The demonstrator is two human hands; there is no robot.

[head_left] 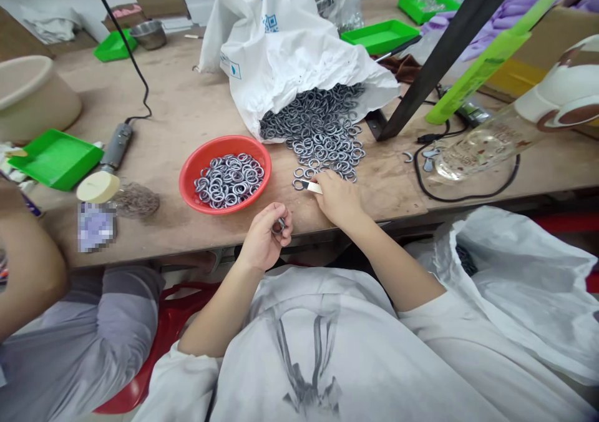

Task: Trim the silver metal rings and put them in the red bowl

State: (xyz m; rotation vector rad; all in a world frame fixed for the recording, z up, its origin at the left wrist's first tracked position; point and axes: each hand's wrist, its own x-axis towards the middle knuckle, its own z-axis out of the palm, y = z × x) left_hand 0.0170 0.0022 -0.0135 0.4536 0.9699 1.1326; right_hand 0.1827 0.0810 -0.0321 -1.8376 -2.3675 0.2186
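My left hand point(264, 240) is closed around a small grey metal ring point(279, 226), just off the table's front edge. A short strip with a white body and black tip point(312, 187) is pinched in my right hand point(337, 198), which rests on the table. The strip's tip is next to a loose ring point(298, 185) at the near edge of a pile of rings point(322, 141). That pile spills from the mouth of a white sack point(281, 66) lying on its side. Left of the pile stands a red bowl point(184, 181) holding many more rings.
A glass jar point(486, 150) and a looped black cable point(449, 198) lie to the right, beyond a slanted black metal post point(444, 53). Leftward are a grey rotary handpiece point(118, 146), a green tray point(56, 160) and another person's arm point(30, 260). A plastic bag point(524, 278) is by my right side.
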